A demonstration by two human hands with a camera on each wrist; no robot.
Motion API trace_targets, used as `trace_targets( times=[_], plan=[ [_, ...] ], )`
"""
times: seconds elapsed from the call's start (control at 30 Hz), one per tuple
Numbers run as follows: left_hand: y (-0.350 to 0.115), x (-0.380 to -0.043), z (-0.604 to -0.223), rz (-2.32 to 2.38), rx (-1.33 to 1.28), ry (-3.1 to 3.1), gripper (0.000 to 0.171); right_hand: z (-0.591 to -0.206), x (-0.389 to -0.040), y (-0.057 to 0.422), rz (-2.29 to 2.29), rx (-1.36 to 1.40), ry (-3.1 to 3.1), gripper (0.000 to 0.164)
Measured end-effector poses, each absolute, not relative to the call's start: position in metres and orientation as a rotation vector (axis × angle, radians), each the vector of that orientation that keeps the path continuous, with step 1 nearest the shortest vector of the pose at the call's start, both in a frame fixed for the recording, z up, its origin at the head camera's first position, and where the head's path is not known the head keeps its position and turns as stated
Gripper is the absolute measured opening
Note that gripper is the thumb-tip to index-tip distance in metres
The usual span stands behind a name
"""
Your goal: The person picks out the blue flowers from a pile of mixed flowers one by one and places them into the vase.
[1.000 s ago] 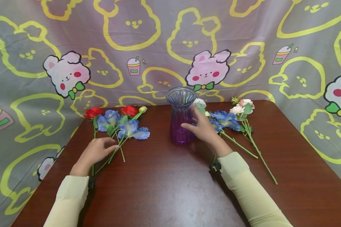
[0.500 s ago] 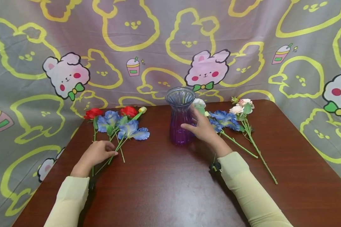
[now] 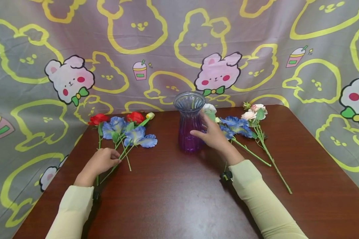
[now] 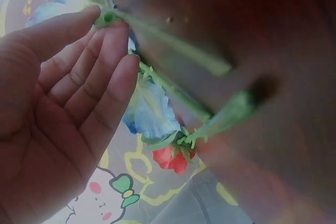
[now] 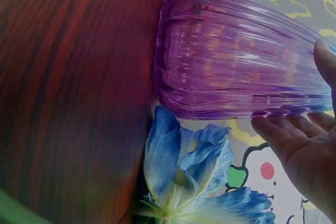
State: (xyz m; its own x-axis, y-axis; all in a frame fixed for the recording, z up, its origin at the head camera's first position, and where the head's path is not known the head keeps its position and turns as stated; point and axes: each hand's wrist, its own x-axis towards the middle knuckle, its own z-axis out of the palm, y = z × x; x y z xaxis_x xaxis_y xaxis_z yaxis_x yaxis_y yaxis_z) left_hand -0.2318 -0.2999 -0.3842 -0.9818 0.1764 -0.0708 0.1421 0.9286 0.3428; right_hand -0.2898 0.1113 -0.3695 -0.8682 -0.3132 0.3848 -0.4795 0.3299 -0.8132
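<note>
A ribbed glass vase (image 3: 189,132), purple below and bluish at its flared rim, stands upright on the table. My right hand (image 3: 216,137) holds it from the right, thumb on the near side and fingers behind; the right wrist view shows thumb and fingers (image 5: 283,129) on opposite sides of the glass. At the left, my left hand (image 3: 100,162) is low over crossed green stems. Its thumb and fingertips pinch a stem (image 4: 108,17) of an artificial blue iris (image 3: 140,137). Another blue iris (image 3: 114,127) and red flowers (image 3: 136,117) lie beyond that hand.
Right of the vase lie a blue flower (image 3: 237,126), a white flower (image 3: 210,109) and a pale pink rose stem (image 3: 269,152). A pale yellow bud (image 3: 150,115) is among the left flowers. A patterned cloth (image 3: 167,39) hangs behind the brown table (image 3: 173,196).
My left hand has lowered slightly and its thumb and fingers have closed together at the iris stem. The right hand and the vase stay practically where they were.
</note>
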Motion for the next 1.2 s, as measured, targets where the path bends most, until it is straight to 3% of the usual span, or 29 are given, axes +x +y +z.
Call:
trace_targets(
  times=[0.43,1.2],
  plan=[
    [-0.309,-0.23,-0.377,0.439,0.184,2.961,0.02,-0.358,-0.279,0.109,1.599,0.723,-2.446,0.079],
    [-0.314,-0.228,-0.377,0.339,0.194,2.942,0.024,-0.371,-0.289,0.112,1.603,0.728,-2.426,0.081]
  ],
)
